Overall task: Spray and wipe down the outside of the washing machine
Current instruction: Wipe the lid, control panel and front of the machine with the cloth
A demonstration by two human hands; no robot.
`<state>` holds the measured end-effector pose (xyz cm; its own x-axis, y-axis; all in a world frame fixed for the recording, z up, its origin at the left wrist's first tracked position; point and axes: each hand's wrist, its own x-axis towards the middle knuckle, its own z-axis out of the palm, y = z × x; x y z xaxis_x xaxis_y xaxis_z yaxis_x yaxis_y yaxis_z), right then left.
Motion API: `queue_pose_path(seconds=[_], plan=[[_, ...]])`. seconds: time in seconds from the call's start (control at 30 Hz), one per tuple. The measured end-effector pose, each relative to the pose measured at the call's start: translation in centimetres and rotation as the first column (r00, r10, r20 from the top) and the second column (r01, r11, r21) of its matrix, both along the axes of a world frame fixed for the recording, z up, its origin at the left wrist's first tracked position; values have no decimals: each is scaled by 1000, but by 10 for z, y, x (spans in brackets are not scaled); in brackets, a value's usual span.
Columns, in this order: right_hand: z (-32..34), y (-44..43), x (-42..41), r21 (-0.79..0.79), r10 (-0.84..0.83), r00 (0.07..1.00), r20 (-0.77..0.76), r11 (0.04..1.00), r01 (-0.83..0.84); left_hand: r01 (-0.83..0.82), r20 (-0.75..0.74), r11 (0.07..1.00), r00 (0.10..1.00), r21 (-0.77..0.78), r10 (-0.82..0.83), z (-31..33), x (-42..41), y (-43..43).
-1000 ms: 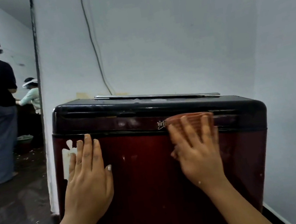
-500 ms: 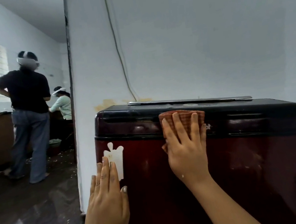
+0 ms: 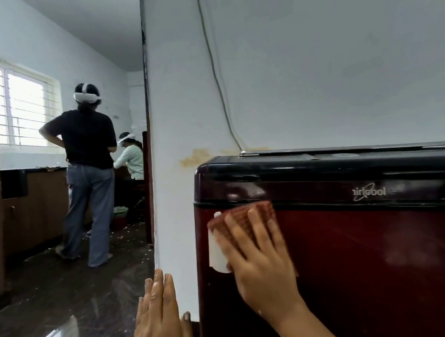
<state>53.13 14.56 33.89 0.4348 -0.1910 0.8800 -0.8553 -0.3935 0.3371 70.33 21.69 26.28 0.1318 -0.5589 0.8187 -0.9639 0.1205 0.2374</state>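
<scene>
Red washing machine [image 3: 373, 261], front wipe.
My flat right hand [image 3: 261, 263] presses the cloth [image 3: 239, 214]; left hand [image 3: 159, 330] open, empty. Overlap strokes.

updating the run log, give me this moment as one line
step: wiping | right hand: flat on cloth, upper left of washing machine front, over white sticker | left hand: fingers straight, off the machine, empty
</scene>
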Motion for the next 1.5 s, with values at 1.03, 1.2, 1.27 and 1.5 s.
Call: queue_pose_path(seconds=[1.03, 1.2, 1.27, 1.5], plan=[[-60, 12, -129, -30, -172, 985, -5, 985, 172, 243, 229, 970, 944, -2, -236, 56, -105, -26], [-10, 7, -195, 6, -285, 851, 441, 949, 314, 265, 319, 964, 915, -15, -247, 65, -132, -37], [-14, 5, -234, 45, -299, 780, 549, 943, 330, 254, 328, 967, 915, -21, -233, 67, -135, -41], [-72, 5, -316, 152, -225, 531, 817, 972, 179, 171, 355, 984, 924, -44, -144, 64, -145, -48]])
